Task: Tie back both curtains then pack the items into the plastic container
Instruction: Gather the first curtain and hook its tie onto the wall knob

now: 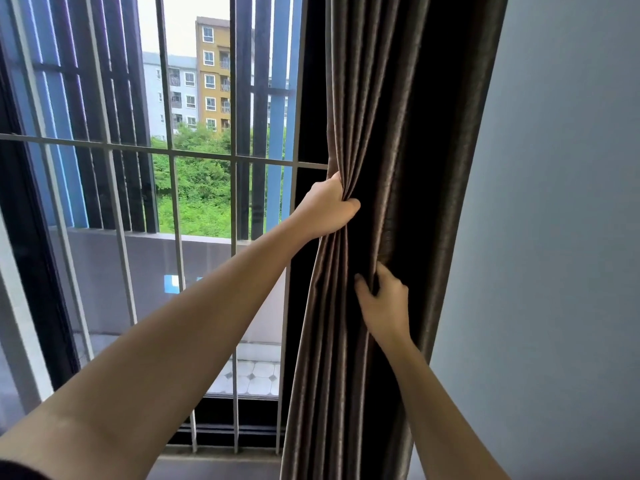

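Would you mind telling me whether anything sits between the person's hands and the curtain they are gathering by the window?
Nothing visible does. The left hand already grips the gathered brown curtain at its window-side edge, and the right hand pinches folds lower down. The window bars lie behind and to the left, clear of both hands.

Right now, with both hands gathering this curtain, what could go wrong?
1. No tie-back is visible; freeing a hand to fetch one could let the curtain spread again.
2. The right hand pinches only a few folds, so the outer pleats beside the wall may escape the bundle held by the left hand.
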{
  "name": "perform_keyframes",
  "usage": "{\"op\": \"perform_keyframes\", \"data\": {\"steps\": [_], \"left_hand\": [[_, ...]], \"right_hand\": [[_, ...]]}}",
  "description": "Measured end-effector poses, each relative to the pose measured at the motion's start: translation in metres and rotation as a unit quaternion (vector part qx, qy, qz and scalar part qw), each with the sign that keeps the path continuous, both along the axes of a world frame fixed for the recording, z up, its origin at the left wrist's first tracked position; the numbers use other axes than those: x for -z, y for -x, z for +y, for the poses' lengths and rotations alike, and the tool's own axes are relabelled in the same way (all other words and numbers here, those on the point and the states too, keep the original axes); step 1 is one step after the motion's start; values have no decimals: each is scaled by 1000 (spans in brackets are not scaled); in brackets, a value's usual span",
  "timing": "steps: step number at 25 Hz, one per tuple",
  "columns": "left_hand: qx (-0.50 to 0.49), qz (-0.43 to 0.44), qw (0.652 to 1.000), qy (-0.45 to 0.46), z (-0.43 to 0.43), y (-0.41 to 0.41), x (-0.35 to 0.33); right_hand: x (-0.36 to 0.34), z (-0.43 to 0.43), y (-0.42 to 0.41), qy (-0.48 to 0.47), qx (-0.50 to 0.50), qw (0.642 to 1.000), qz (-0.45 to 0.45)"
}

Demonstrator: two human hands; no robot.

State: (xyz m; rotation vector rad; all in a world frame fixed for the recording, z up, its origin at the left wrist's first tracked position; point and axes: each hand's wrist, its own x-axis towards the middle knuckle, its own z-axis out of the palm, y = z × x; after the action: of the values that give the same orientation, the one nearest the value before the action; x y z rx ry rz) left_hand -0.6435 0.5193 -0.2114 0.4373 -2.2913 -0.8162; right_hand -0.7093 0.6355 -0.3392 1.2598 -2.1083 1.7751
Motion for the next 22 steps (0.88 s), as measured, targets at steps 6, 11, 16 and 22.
{"op": "perform_keyframes", "data": {"steps": [6,11,16,22], "left_hand": [[30,14,999,-41,12,2,-1],[23,8,1000,-12,19,8,0],[-10,-6,1000,8,19,9,-2],[-11,-6,1000,3,28,7,-3]], "right_hand": [[38,-1,-12,-40,-32,999,19],[30,11,-17,-151,-147,977,-10],[-5,32,0,183,247,942,138],[-20,41,35,18,88,995,-49]]}}
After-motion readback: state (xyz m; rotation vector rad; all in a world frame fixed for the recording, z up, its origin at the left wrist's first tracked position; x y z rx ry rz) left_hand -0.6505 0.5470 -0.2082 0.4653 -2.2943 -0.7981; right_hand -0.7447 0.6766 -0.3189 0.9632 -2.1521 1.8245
